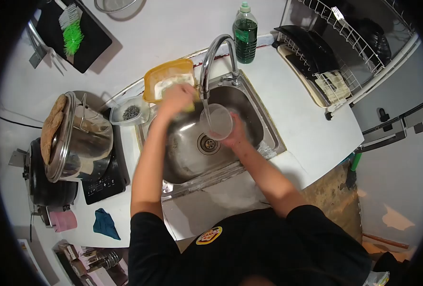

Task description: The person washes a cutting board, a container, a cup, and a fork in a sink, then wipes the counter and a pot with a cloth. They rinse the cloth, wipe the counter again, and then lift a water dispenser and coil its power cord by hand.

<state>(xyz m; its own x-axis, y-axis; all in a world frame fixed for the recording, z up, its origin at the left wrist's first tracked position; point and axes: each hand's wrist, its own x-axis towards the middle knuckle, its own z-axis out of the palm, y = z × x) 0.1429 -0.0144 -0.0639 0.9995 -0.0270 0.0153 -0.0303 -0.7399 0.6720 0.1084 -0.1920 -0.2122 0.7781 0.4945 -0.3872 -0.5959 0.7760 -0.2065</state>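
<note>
Water runs from the curved metal faucet point(216, 47) into a clear round container point(217, 122) over the sink point(187, 164). My right hand point(236, 131) is wrapped round the container's right side. Above the sink's left part, my left hand point(178, 99) is blurred by motion, its fingers closed in front of the yellow-orange tub point(152, 76). A yellowish thing, perhaps a sponge point(189, 107), shows under that hand. White material lies inside the tub. Just left of it sits a small clear container point(117, 116) with a grey metal scourer point(131, 112).
A green soap bottle point(246, 35) stands behind the faucet. On the right is a wire dish rack point(354, 88) with black dishes. A large steel pot point(90, 143) rests on a black cooker point(104, 188) at the left, near a blue cloth point(105, 224) and a pink cup point(63, 220).
</note>
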